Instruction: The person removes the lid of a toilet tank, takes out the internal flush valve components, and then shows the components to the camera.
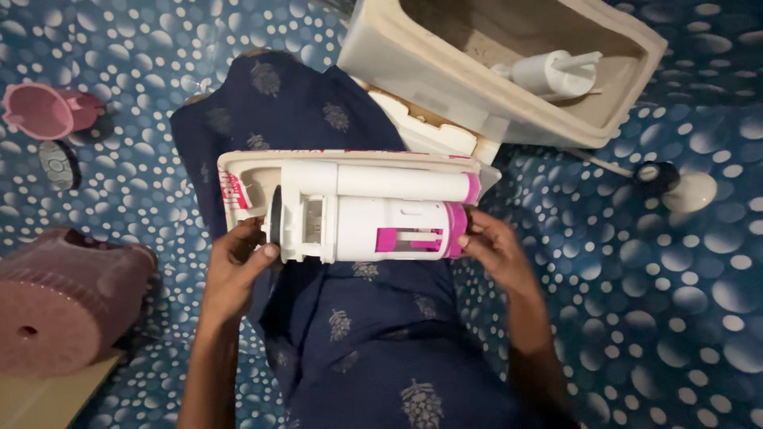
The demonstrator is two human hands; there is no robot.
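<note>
I hold a white and pink plastic flush valve (373,214) sideways over my lap, with a cream tank lid (238,179) lying just behind it. My left hand (234,266) grips its left end, thumb against the black rubber seal (276,214). My right hand (497,250) grips the pink right end. Dark blue patterned cloth (350,334) covers my legs below.
A cream toilet tank (445,75) lies open at the top right with a white fill part (556,73) inside. A pink overturned bucket (63,298) sits at left, a pink mug (44,110) at top left. A white float ball (690,191) rests on the blue dotted floor.
</note>
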